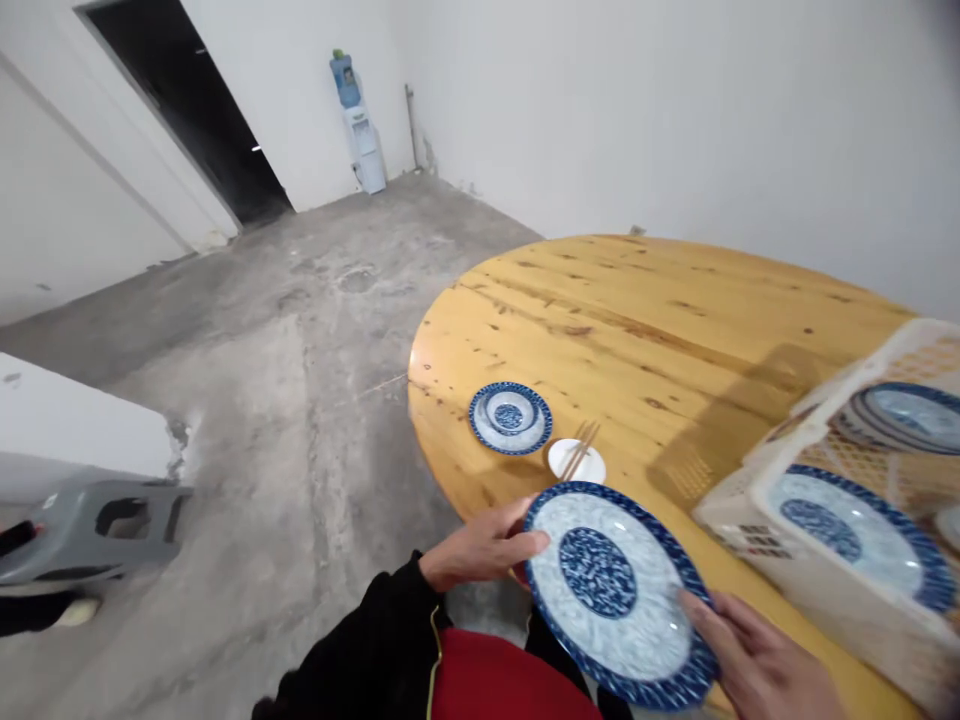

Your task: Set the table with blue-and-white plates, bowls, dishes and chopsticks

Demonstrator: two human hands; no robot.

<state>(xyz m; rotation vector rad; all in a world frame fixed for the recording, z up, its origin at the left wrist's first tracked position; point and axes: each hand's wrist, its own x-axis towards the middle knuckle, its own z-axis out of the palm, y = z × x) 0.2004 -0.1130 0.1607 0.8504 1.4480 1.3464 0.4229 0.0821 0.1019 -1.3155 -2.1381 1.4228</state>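
Observation:
A blue-and-white plate (pixel 656 560) with a dark blue rim is held tilted in front of me, over the near table edge. My left hand (pixel 487 545) grips its left rim, thumb on top. On the right rim my right hand (pixel 757 650) is closed, its thumb on the face and the other fingers partly hidden. Just beyond the plate lies a small white dish (pixel 559 458) with chopsticks (pixel 581 450) resting across it; the held plate hides part of its near side. To the left of that dish sits another patterned plate (pixel 478 420) with a matching bowl (pixel 510 412) on it.
A cream plastic basket (pixel 739 500) stands on the round wooden table (pixel 600 300) at right, with more blue-and-white plates (pixel 892 540) inside. A grey stool (pixel 82 520) and part of a person's foot (pixel 79 610) are at far left. A water dispenser (pixel 364 150) stands by the wall.

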